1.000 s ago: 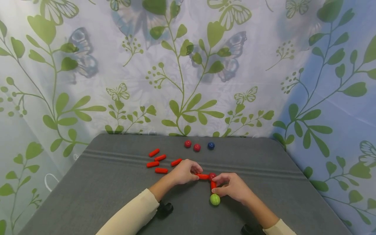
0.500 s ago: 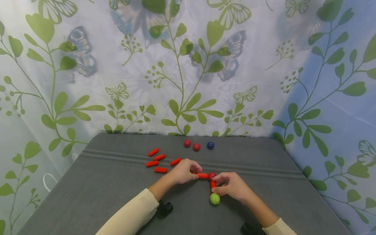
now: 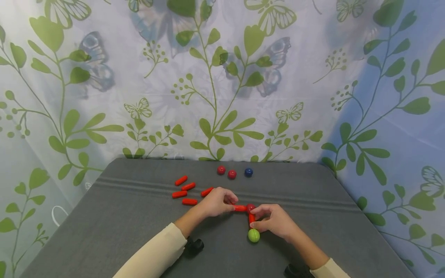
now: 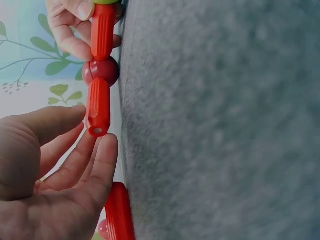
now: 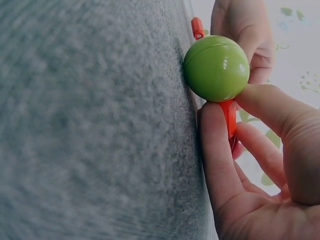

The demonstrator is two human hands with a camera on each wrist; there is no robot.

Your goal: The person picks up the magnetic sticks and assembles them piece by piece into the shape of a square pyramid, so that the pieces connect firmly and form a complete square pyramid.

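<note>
Two red rods and two balls form an L on the grey table. My left hand [image 3: 218, 201] pinches the outer end of one red rod [image 4: 98, 107], thumb on one side and fingers on the other. That rod's far end meets a dark red ball [image 3: 250, 208] at the corner. From this ball the second red rod [image 3: 252, 221] runs toward me to a lime green ball [image 3: 253, 235]. My right hand [image 3: 274, 219] holds the second rod between thumb and fingers. In the right wrist view the green ball [image 5: 216, 68] hides part of that rod.
Several loose red rods [image 3: 179, 194] lie left of my left hand, one [image 3: 207, 192] close behind it. Two red balls [image 3: 221, 170] and a blue ball [image 3: 248, 172] sit near the back edge of the table [image 3: 139, 231]. A patterned curtain [image 3: 222, 77] hangs behind.
</note>
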